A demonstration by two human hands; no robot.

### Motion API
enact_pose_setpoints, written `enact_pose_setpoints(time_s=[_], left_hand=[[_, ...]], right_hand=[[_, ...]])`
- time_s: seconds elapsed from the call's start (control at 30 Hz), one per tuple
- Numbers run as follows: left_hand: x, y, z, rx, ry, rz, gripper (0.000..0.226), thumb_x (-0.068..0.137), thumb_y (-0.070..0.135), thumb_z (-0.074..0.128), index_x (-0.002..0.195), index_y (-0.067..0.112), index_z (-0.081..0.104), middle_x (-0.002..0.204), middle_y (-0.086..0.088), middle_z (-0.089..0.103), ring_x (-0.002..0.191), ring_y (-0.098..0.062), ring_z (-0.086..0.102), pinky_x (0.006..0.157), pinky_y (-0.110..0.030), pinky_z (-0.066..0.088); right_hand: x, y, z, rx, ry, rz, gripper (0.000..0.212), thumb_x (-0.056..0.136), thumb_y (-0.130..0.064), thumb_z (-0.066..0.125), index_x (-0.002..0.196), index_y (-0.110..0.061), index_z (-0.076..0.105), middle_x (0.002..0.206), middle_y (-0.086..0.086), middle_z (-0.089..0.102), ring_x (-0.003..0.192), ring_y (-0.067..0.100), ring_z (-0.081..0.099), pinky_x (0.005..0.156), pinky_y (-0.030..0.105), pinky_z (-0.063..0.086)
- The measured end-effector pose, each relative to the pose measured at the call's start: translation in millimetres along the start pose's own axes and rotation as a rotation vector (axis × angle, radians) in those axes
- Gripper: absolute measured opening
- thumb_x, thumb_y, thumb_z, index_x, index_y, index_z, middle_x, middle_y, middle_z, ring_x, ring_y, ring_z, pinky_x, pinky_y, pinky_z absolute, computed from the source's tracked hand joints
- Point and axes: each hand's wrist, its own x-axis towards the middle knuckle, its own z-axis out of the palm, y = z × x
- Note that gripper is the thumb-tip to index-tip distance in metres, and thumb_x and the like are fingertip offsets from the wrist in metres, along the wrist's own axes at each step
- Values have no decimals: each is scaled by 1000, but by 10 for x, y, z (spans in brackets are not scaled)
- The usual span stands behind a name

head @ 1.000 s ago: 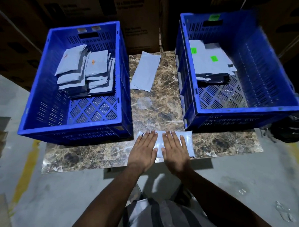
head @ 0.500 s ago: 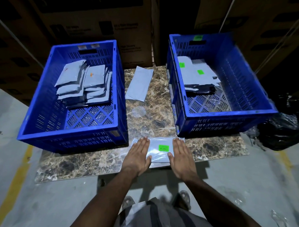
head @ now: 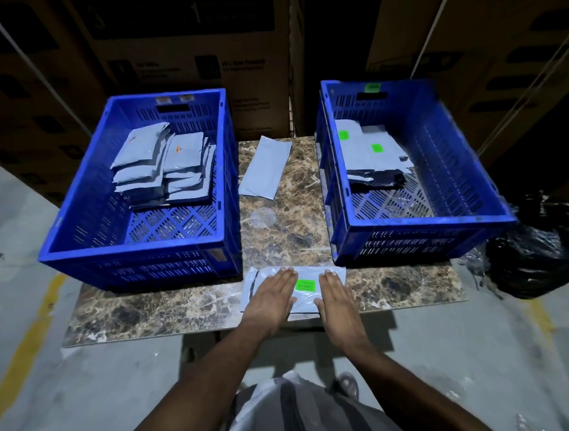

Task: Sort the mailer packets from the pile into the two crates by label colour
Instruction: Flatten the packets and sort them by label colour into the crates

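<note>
both hands — grip wide, fingers flat — press the green-labelled packet.

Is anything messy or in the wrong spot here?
One packet lies tilted on the table between the two crates, no label showing. In the right crate, a dark packet looks crumpled. The left hand and right hand press flat a green-labelled packet.

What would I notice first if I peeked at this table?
Two big blue crates: the left crate holds packets with orange labels, the right crate holds ones with green labels. At the table's near edge, the left hand and right hand lie flat on a packet either side of its bright green label.
</note>
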Motion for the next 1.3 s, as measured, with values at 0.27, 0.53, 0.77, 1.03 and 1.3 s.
enact_pose_setpoints(time_s=[0.27, 0.53, 0.77, 1.03, 1.3], left_hand=[[-83, -200, 163, 18, -12, -77, 77, 97, 56, 34, 160, 17, 12, 163, 5, -1, 154, -18, 6, 125, -39, 8], [-203, -153, 104, 97, -31, -264, 102, 84, 75, 4, 157, 5, -8, 166, -16, -9, 154, -30, -7, 124, -40, -3], [-274, -85, -27, 33, -75, -372, 104, 91, 77, 25, 156, 5, -13, 165, -19, -13, 153, -33, -13, 125, -44, -1], [-602, 78, -33, 42, 327, -433, 42, 83, 37, 64, 118, 15, 56, 117, -7, 56, 110, -26, 50, 92, -37, 47], [-599, 107, -133, -192, 8, -730, 50, 99, 50, 34, 97, 16, 69, 100, -7, 73, 94, -27, 67, 78, -32, 51]], right_hand=[[-69, 212, 8, -157, -45, 5, 74, 101, -48, 41, 160, -27, 0, 164, -10, -9, 152, 10, -6, 123, 48, 4], [-143, 376, -61, -225, -46, 30, 71, 98, -54, 12, 159, -21, -3, 166, -5, -2, 153, 16, -4, 122, 55, 7], [-110, 229, -183, -213, 18, 29, 60, 100, -39, 43, 154, -13, 33, 160, 5, 34, 148, 24, 31, 117, 51, 21], [404, -226, -426, -12, -7, -253, 54, 96, -8, 55, 147, -19, 41, 153, 4, 44, 141, 23, 41, 116, 35, 32], [509, -202, -420, -157, -289, 63, 74, 87, -59, 61, 142, -15, 39, 143, 8, 49, 131, 30, 45, 104, 46, 36]])
